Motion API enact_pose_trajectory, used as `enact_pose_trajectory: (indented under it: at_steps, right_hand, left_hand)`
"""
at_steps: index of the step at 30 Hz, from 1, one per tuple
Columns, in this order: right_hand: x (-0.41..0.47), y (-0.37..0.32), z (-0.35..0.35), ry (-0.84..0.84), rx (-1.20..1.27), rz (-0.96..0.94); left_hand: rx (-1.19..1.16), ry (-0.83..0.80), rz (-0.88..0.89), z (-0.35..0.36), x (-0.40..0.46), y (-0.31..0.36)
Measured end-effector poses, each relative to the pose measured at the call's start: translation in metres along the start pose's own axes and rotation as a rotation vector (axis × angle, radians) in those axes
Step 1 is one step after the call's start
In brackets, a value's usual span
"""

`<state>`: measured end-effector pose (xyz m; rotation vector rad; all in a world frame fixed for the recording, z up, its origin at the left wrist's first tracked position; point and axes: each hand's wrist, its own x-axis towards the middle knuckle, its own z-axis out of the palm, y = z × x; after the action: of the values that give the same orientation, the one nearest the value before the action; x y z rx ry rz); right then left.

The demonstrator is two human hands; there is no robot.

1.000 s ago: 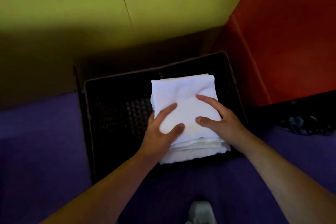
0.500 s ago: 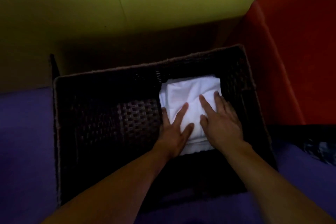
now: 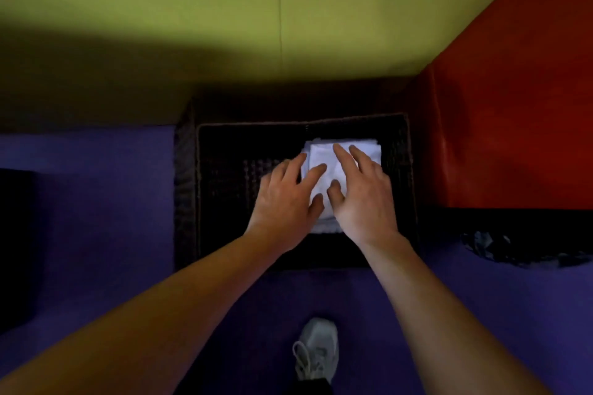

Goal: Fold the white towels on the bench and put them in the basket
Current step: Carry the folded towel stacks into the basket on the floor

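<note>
Both bare forearms reach forward and converge — the left from the lower left corner, the right from the lower right. The left hand (image 3: 285, 202) lies palm down, fingers (image 3: 316, 171) straight and slightly spread, thumb tucked toward the other hand. The right hand (image 3: 361, 199) is also palm down beside it, fingers extended and fanned, the index reaching farthest forward, thumb angled inward — the two thumbs nearly meet. Whether the palms press down or hover just above cannot be told. Wrists are straight, in line with the forearms. One foot in a pale sneaker (image 3: 317, 348) shows below, between the arms.
</note>
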<state>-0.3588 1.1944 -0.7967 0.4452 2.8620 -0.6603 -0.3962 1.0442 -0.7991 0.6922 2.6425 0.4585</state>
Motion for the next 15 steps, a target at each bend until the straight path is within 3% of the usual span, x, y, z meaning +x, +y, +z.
enact_pose_trajectory:
  at_steps: [8,15]
  right_hand:
    - [-0.037,-0.120,-0.105,0.166,0.197,-0.200]
    - [-0.062,-0.238,-0.152,0.153,0.243,-0.380]
  left_hand:
    - [0.009,0.275,-0.144,-0.171,-0.095,-0.007]
    - [-0.004,0.471,-0.308,-0.268,-0.189,-0.044]
